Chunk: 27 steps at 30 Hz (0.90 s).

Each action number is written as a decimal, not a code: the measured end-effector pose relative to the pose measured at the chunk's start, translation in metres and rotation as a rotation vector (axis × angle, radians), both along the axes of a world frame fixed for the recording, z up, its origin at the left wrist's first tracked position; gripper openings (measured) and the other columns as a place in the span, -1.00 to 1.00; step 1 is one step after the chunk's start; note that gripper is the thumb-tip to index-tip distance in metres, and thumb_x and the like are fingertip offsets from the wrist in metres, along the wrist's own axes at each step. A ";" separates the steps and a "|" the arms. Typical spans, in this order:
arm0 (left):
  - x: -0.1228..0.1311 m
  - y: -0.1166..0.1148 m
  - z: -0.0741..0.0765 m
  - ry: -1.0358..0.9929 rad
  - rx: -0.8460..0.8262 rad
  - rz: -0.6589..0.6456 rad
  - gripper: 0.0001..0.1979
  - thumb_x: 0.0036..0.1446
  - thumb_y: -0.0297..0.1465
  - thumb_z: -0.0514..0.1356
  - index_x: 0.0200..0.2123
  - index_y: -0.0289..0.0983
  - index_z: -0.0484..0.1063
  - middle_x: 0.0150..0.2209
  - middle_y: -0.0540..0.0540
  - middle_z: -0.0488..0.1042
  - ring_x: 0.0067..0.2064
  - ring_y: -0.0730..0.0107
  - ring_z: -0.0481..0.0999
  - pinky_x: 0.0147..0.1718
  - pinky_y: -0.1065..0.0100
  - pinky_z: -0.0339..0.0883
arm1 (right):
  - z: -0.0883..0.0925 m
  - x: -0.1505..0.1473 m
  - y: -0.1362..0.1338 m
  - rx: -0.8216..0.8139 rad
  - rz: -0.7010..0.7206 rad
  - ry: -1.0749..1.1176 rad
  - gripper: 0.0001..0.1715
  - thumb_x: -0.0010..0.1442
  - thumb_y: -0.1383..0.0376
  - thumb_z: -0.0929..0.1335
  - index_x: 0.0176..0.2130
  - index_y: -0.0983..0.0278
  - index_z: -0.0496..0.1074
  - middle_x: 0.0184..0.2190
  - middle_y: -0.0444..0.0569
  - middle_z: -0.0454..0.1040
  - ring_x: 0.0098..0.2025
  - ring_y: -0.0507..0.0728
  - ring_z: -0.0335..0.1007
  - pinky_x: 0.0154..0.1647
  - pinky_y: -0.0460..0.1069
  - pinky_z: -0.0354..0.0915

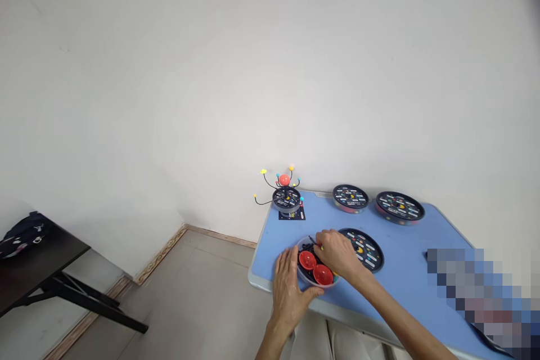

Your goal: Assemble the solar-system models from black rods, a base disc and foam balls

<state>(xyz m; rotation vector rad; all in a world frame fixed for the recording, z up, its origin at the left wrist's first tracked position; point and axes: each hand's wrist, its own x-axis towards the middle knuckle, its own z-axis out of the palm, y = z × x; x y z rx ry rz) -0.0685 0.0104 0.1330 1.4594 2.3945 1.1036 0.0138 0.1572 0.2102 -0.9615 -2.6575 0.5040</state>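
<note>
My left hand (289, 292) rests on the near left side of a round clear tray (304, 281) on the blue table (405, 287), fingers spread along its rim. The tray holds two red half-shells (314, 268) and several small black parts. My right hand (337, 253) reaches into the tray from the right, fingers pinched together over the black parts; what they hold is too small to name. A black round lid with coloured markings (367, 252) lies just right of the tray, partly under my right wrist.
An assembled solar-system model (286, 191) with a red ball and thin arms stands at the table's far left corner. Two more black round kits (350, 197) (399, 206) lie along the back edge. A dark table with a bag (29, 259) stands at left on the tiled floor.
</note>
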 end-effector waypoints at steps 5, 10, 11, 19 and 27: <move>0.003 0.000 0.008 -0.061 -0.027 0.015 -0.04 -0.10 -0.25 0.42 0.34 -0.32 0.13 0.34 -0.27 0.19 0.38 -0.09 0.07 0.34 -0.08 -0.06 | -0.001 0.026 0.014 -0.350 -0.069 0.365 -0.76 0.07 0.23 0.32 -0.59 0.20 0.33 -0.65 -0.13 0.32 -0.52 0.11 0.23 -0.45 -0.01 0.03; 0.005 0.002 0.012 -0.080 -0.039 0.043 -0.07 -0.10 -0.34 0.39 0.34 -0.26 0.12 0.34 -0.23 0.20 0.38 -0.09 0.05 0.33 -0.09 -0.07 | -0.004 0.055 0.011 -0.825 -0.130 0.736 -0.58 0.01 -0.06 0.35 -0.56 0.19 0.26 -0.67 -0.23 0.21 -0.62 0.02 0.06 -0.54 -0.03 0.05; 0.005 0.003 0.013 -0.079 -0.037 0.039 -0.07 -0.10 -0.35 0.39 0.34 -0.26 0.12 0.34 -0.23 0.20 0.38 -0.10 0.05 0.33 -0.10 -0.07 | -0.004 0.060 0.009 -0.904 -0.145 0.805 -0.57 -0.02 -0.07 0.38 -0.54 0.19 0.26 -0.67 -0.23 0.22 -0.61 0.01 0.07 -0.54 -0.03 0.08; 0.006 0.002 0.013 0.017 -0.069 -0.024 -0.06 -0.02 -0.27 0.34 0.37 -0.35 0.02 0.40 -0.29 0.03 0.42 -0.08 -0.07 0.35 -0.10 -0.18 | -0.011 0.085 -0.007 -1.275 -0.213 1.118 -0.50 -0.23 -0.01 0.57 -0.56 0.25 0.35 -0.66 -0.18 0.32 -0.59 0.00 0.15 -0.53 -0.05 0.18; 0.002 0.000 0.003 -0.050 0.011 0.018 -0.16 0.06 -0.17 0.29 0.33 -0.37 0.11 0.36 -0.33 0.14 0.39 -0.10 0.01 0.31 -0.10 -0.04 | -0.038 0.092 -0.015 -1.455 -0.213 1.214 -0.59 -0.22 0.10 0.62 -0.49 0.28 0.48 -0.64 -0.13 0.40 -0.55 0.02 0.22 -0.55 -0.08 0.21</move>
